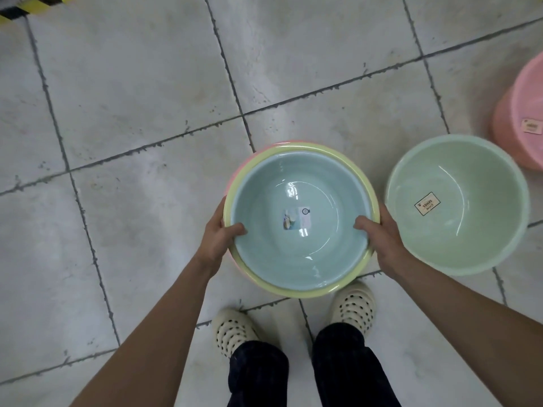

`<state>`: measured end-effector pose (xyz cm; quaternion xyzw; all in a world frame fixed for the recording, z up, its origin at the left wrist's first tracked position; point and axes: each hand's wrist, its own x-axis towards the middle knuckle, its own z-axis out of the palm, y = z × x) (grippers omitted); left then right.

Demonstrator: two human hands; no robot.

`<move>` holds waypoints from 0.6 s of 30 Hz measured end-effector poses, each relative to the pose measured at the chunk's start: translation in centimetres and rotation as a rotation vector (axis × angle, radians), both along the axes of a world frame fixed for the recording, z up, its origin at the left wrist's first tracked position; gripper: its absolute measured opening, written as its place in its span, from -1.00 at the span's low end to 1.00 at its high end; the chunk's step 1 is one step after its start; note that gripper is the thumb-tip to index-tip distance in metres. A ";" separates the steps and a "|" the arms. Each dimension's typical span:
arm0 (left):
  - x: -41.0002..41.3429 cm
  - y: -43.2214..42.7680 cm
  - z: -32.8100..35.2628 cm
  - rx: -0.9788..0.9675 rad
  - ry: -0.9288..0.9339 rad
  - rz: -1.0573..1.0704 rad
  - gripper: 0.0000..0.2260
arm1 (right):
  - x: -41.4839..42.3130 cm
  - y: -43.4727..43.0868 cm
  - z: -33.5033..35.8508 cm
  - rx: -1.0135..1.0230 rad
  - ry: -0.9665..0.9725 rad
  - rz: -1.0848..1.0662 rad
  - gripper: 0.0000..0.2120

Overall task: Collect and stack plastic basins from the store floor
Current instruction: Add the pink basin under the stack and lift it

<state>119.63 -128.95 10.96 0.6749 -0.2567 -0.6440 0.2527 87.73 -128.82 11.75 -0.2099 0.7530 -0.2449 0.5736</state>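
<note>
A nested stack of basins is held in front of me above the floor: a light blue basin (317, 245) inside a yellow basin (296, 150), with a pink basin (235, 174) showing at the stack's far left rim. My left hand (219, 233) grips the left rim, thumb inside the blue basin. My right hand (382, 233) grips the right rim the same way. A pale green basin (470, 230) with a label inside stands on the floor just right of the stack. A pink basin (523, 118) sits at the right edge, partly cut off.
The floor (132, 98) is grey-white tile with dark grout lines. My feet in cream perforated clogs (235, 330) stand just below the stack. A yellow-and-black striped strip (32, 7) runs along the top left corner.
</note>
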 end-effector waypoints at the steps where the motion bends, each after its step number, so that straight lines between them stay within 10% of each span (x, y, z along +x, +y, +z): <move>1: 0.0 0.1 -0.6 0.005 0.004 0.000 -0.31 | 0.0 0.3 -0.6 -0.001 -0.006 0.005 -0.47; 18: 1.7 1.2 -6.8 0.001 -0.045 -0.163 -0.28 | -0.2 3.4 -6.2 0.042 -0.028 0.089 -0.35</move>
